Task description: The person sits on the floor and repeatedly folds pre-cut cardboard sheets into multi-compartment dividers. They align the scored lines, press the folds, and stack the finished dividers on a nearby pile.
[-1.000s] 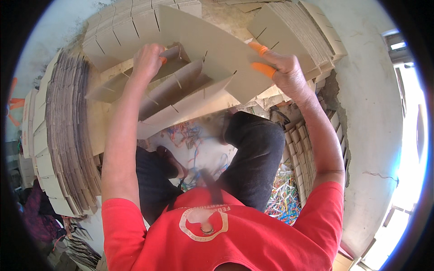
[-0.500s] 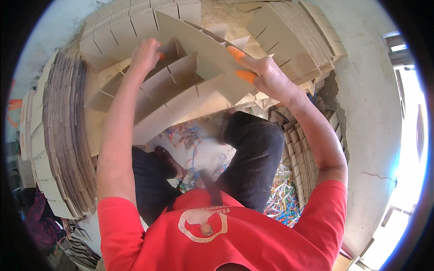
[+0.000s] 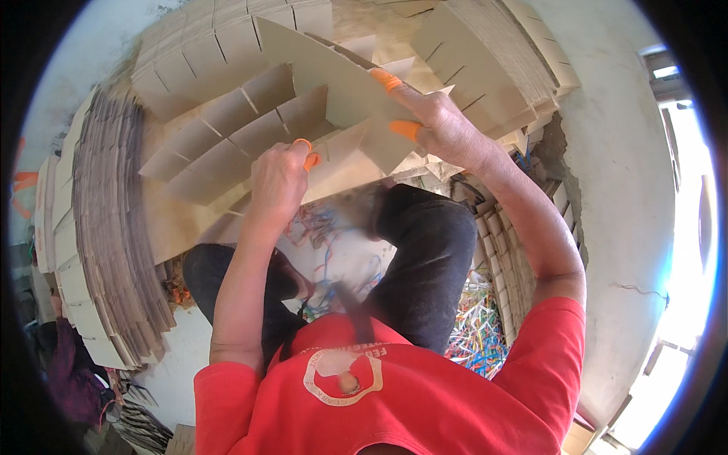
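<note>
My right hand [image 3: 447, 129], orange covers on its thumb and a finger, grips a long upright cardboard sheet [image 3: 341, 87] near its right end. My left hand [image 3: 282, 180] is closed in a pinch, orange covers on its fingertips, at the top edge of the nearest slotted cardboard strip [image 3: 340, 155]. Two more slotted cardboard strips [image 3: 243, 140] stand on edge behind it, roughly parallel. Their right ends meet the long sheet crosswise. My left hand hides part of the nearest strip.
Slotted cardboard stacks stand at the back left [image 3: 227, 45] and back right [image 3: 485, 68]. A tall cardboard stack [image 3: 114, 227] lines the left side. Colourful strip scraps [image 3: 478, 326] litter the floor by my legs. Another person [image 3: 72, 371] is at the far lower left.
My left hand has moved from the farther strips down and toward me, onto the nearest strip. My right hand keeps hold of the long sheet, shifting slightly left.
</note>
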The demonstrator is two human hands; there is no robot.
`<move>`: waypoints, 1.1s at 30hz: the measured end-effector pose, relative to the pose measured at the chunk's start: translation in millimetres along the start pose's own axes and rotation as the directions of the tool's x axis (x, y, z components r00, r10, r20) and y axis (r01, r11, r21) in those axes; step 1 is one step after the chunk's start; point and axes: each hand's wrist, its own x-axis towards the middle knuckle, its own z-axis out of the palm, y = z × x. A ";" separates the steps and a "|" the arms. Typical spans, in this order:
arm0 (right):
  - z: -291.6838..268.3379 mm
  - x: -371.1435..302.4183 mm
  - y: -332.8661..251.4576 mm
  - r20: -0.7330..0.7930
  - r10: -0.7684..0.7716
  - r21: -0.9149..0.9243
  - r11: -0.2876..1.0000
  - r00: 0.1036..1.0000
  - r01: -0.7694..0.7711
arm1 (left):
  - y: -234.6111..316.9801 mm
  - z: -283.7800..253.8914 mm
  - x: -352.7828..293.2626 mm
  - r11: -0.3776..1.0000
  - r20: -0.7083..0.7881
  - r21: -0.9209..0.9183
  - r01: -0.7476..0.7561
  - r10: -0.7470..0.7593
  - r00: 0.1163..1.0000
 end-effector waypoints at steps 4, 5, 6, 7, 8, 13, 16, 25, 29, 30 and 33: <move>2.4 2.7 9.1 0.035 0.053 -0.110 0.993 0.998 -0.048 | -0.5 8.4 17.4 0.993 -0.070 -0.061 -0.102 0.098 0.993; 5.0 4.8 10.4 0.020 0.060 -0.102 0.993 0.998 -0.058 | -3.2 10.1 19.2 0.992 -0.082 -0.072 -0.108 0.102 0.991; 5.8 6.5 9.8 0.006 0.068 -0.094 0.993 0.998 -0.067 | -8.2 12.1 19.8 0.990 -0.094 -0.083 -0.113 0.105 0.990; 0.4 8.1 8.6 0.049 0.126 -0.084 0.989 0.991 -0.121 | -11.7 12.6 19.7 0.989 -0.107 -0.093 -0.118 0.107 0.988; -10.8 13.2 0.3 0.092 0.184 -0.074 0.981 0.978 -0.178 | -12.5 9.5 20.0 0.994 -0.051 -0.082 -0.079 0.075 0.996; -8.3 0.4 15.6 0.174 0.115 -0.165 0.983 0.978 -0.086 | -17.0 -1.1 18.5 0.996 0.064 -0.077 -0.044 0.049 0.997; 7.6 -14.9 29.3 0.079 -0.011 -0.137 0.990 0.997 0.022 | -13.0 1.4 20.6 0.990 -0.010 -0.100 -0.100 0.099 0.995; 10.4 -26.8 35.8 0.055 -0.011 -0.126 0.992 0.998 0.018 | -10.6 -8.7 29.3 0.971 0.106 -0.239 0.001 0.025 0.994; 10.1 -28.0 25.1 0.013 -0.059 -0.163 0.985 0.998 0.060 | -9.7 -12.9 61.0 0.980 -0.349 -0.042 -0.196 0.169 0.922; 9.6 -27.1 22.3 0.004 -0.082 -0.190 0.978 0.997 0.081 | -19.2 -10.0 63.7 0.989 -0.215 -0.010 -0.145 0.139 0.967; 7.9 -33.2 15.5 -0.038 -0.082 -0.150 0.986 0.996 0.075 | -40.1 2.6 63.3 0.996 0.075 0.066 -0.057 0.052 0.996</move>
